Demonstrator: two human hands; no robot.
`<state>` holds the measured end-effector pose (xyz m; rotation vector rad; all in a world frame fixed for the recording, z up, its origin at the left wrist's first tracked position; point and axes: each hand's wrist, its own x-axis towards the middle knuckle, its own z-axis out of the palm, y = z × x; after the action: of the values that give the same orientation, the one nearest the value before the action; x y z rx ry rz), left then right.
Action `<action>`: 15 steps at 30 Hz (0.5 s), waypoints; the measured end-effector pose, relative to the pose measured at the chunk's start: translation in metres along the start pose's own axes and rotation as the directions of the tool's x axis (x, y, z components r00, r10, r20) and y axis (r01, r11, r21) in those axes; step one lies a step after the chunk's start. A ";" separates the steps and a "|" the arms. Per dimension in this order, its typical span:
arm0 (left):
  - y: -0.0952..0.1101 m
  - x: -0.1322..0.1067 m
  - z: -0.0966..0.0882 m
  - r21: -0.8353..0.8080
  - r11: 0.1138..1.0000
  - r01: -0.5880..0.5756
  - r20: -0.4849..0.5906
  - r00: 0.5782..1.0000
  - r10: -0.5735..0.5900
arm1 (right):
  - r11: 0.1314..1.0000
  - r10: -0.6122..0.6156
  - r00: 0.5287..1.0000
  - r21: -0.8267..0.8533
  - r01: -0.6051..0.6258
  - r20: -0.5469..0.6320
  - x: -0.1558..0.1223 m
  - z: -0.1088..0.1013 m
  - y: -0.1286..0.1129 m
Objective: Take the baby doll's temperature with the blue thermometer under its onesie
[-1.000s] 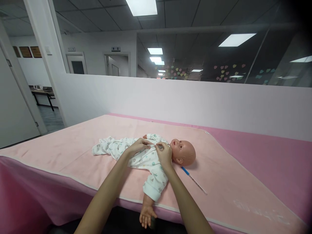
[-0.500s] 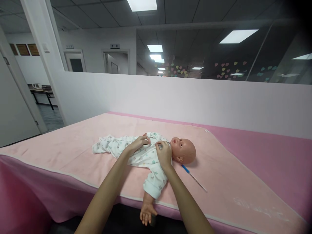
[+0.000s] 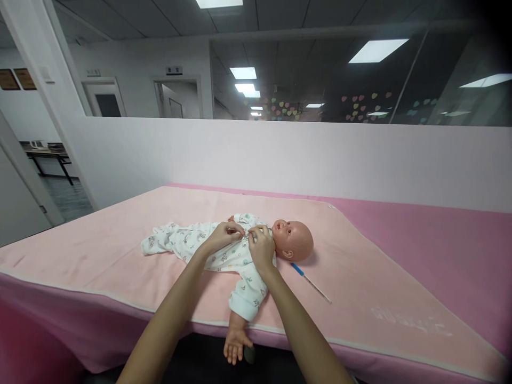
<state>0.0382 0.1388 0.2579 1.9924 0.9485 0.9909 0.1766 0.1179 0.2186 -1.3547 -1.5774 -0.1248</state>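
A baby doll (image 3: 295, 241) lies on its back, its head to the right. It wears a white patterned romper (image 3: 228, 260). At the chest, my left hand (image 3: 223, 238) pinches the romper's front with thumb and fingers. Close beside it, nearer the doll's neck, my right hand (image 3: 262, 248) is also closed on the cloth. The fingertips of both hands almost meet; any fastener between them is too small to make out. A thin thermometer-like stick with a blue end (image 3: 311, 282) lies below the doll's head.
A peach pad (image 3: 360, 298) covers much of the pink-covered table (image 3: 432, 229). The doll's near arm (image 3: 237, 336) hangs past the table's front edge. A low white wall (image 3: 280, 160) with glass above runs behind. A door (image 3: 20, 186) stands at the left.
My left fingers have come together at the chest and now pinch the cloth beside my right hand. The whole view has shifted slightly, and the doll and stick lie as before.
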 end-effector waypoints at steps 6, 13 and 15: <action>0.003 -0.004 0.002 0.152 0.988 0.039 -0.004 0.999 -0.039 | 0.999 0.002 1.000 -0.048 -0.002 -0.008 -0.002 -0.002 -0.001; -0.002 -0.016 0.006 0.543 0.837 -0.061 -0.138 0.977 0.160 | 0.973 -0.097 0.994 -0.206 0.105 0.050 -0.006 -0.003 0.003; -0.006 -0.021 0.005 0.628 0.775 -0.064 -0.170 0.961 0.218 | 0.961 -0.100 0.993 -0.252 0.112 0.062 -0.007 -0.003 0.003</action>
<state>0.0311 0.1223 0.2440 2.5598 1.4118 1.1120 0.1797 0.1125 0.2135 -1.4783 -1.7199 -0.3744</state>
